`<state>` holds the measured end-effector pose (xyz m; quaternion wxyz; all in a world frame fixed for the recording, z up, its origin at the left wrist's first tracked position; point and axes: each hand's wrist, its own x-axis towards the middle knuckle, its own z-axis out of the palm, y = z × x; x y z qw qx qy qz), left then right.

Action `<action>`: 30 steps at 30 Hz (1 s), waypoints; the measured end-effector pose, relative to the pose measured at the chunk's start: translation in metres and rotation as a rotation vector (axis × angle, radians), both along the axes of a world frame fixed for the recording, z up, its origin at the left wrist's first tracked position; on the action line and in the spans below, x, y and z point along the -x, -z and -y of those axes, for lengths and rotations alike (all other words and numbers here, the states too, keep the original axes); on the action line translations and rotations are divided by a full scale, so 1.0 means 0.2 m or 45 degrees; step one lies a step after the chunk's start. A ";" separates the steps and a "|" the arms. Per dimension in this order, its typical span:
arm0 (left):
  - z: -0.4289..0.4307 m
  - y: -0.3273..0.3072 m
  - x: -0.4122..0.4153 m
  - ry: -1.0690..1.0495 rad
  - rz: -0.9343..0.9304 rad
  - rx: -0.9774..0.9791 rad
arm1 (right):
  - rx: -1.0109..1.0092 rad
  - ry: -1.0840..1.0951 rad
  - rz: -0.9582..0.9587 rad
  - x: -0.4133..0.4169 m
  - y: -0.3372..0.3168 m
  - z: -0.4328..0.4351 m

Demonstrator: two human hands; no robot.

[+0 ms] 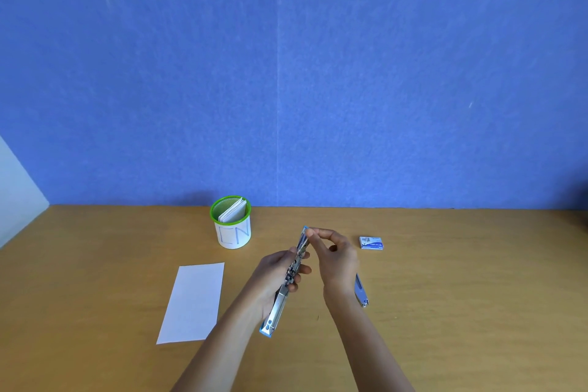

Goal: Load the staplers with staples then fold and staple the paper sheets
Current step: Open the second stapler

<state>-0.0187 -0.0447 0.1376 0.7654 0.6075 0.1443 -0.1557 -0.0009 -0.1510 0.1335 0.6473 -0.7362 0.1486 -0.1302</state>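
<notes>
A blue and metal stapler (276,312) is swung fully open into one long line above the table. My left hand (276,274) grips it around the hinge in the middle. My right hand (334,256) pinches its far tip, thumb and forefinger closed on the metal rail. Whether a strip of staples is between those fingers is too small to tell. A second stapler (361,291) lies on the table, partly hidden behind my right wrist. A small staple box (371,243) lies further right. A white paper sheet (194,302) lies flat to the left.
A green mesh cup (230,223) with a white label holds folded white papers near the back of the wooden table (461,296). A blue wall panel rises right behind the table. A white wall borders the far left.
</notes>
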 end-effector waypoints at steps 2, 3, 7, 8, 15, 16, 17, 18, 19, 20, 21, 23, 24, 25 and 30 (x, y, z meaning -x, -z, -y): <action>0.00 0.01 0.00 -0.015 0.018 0.000 | 0.154 -0.005 0.083 0.01 0.02 -0.01; 0.00 0.01 -0.01 -0.024 0.029 0.005 | 0.197 -0.013 0.126 0.02 0.03 -0.02; 0.00 0.00 -0.02 -0.054 0.080 -0.004 | 0.279 -0.067 0.200 0.06 0.08 -0.08; 0.00 -0.01 -0.02 -0.048 0.087 -0.010 | 0.314 -0.063 0.220 0.06 0.08 -0.09; -0.02 0.02 -0.05 -0.004 0.122 -0.075 | 0.404 -0.087 0.277 0.09 0.09 -0.11; -0.02 0.03 -0.05 0.000 0.138 -0.088 | 0.422 -0.094 0.286 0.09 0.09 -0.11; -0.02 0.04 -0.06 0.005 0.156 -0.101 | 0.440 -0.112 0.286 0.09 0.09 -0.10; -0.03 0.05 -0.06 0.011 0.177 -0.117 | 0.462 -0.137 0.275 0.09 0.09 -0.10; -0.03 0.06 -0.06 0.016 0.199 -0.136 | 0.481 -0.165 0.266 0.09 0.08 -0.09; -0.03 0.07 -0.07 0.020 0.216 -0.153 | 0.499 -0.199 0.240 0.09 0.08 -0.09; -0.04 0.08 -0.07 0.023 0.227 -0.166 | 0.505 -0.232 0.208 0.09 0.07 -0.09; -0.05 0.11 -0.08 0.023 0.227 -0.206 | 0.349 -0.278 0.039 0.06 0.05 -0.08; -0.05 0.12 -0.09 0.015 0.230 -0.263 | 0.111 -0.271 -0.103 0.04 0.04 -0.07; -0.06 0.14 -0.10 0.007 0.244 -0.357 | -0.248 -0.239 -0.271 0.02 0.02 -0.06; -0.09 0.23 -0.14 0.050 0.295 -0.813 | -1.410 -0.020 -0.686 -0.10 0.01 -0.01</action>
